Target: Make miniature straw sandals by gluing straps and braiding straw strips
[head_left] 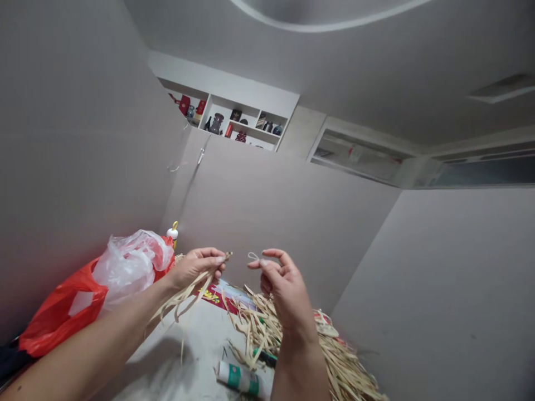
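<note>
My left hand is closed round the end of a small bundle of pale straw strips. The tied-looking tip pokes out past its thumb, and the loose ends hang down towards the forearm. A short gap away, my right hand pinches a thin whitish loop of string between thumb and finger, with the loop pointing at the straw tip. Below and behind the right hand lies a large heap of straw strips, partly covered by that forearm.
A white and green roll lies on the pale table, with a dark green-handled object beside it. At left are red and white plastic bags and a white-topped bottle. Grey partitions enclose the table.
</note>
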A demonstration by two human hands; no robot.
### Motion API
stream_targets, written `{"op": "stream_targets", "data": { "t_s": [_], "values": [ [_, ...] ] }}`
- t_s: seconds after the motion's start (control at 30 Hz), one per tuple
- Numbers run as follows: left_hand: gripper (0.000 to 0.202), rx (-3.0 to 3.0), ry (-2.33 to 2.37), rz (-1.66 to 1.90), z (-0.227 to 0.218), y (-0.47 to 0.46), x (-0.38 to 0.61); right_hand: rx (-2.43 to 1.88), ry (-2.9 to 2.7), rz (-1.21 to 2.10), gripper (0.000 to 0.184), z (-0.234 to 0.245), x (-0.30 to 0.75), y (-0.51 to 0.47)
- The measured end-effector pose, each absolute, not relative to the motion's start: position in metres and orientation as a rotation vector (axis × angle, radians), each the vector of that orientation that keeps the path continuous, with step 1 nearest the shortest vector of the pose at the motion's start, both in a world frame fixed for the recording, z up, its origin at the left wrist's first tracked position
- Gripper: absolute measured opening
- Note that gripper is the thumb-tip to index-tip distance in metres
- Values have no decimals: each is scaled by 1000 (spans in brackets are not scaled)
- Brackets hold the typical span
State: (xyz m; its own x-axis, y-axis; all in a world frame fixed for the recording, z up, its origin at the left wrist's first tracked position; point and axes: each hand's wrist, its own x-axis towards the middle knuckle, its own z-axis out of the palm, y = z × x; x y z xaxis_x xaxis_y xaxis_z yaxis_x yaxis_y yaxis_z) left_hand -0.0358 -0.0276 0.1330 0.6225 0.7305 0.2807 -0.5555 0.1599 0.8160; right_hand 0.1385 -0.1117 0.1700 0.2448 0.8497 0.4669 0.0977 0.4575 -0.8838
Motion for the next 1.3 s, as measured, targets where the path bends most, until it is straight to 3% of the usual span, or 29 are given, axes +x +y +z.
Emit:
{"op": "stream_targets", "data": {
  "t_s": [0.2, 0.47, 0.73, 0.9, 1.07, 1.3],
  "values": [
    [24, 1130, 206, 1167, 150, -54, -39, -1223, -1435, 554, 23, 159, 141, -111],
    [19, 1373, 276, 1114, 139, -64, -10, -1180, -1625, 561, 14, 162, 136, -117],
    [13, 1408, 323, 1279, 141, -59, 1, -1130, -1550, 536, 18, 166, 142, -119],
    [15, 1325, 309, 1294, 138, -50, 0, -1205, -1544, 583, 31, 167, 147, -121],
    [18, 1278, 292, 1282, 141, -49, -8, -1279, -1578, 543, 23, 169, 148, -125],
    [19, 1300, 341, 1266, 141, -44, -9, -1316, -1555, 349, 24, 171, 151, -128]
  ]
}}
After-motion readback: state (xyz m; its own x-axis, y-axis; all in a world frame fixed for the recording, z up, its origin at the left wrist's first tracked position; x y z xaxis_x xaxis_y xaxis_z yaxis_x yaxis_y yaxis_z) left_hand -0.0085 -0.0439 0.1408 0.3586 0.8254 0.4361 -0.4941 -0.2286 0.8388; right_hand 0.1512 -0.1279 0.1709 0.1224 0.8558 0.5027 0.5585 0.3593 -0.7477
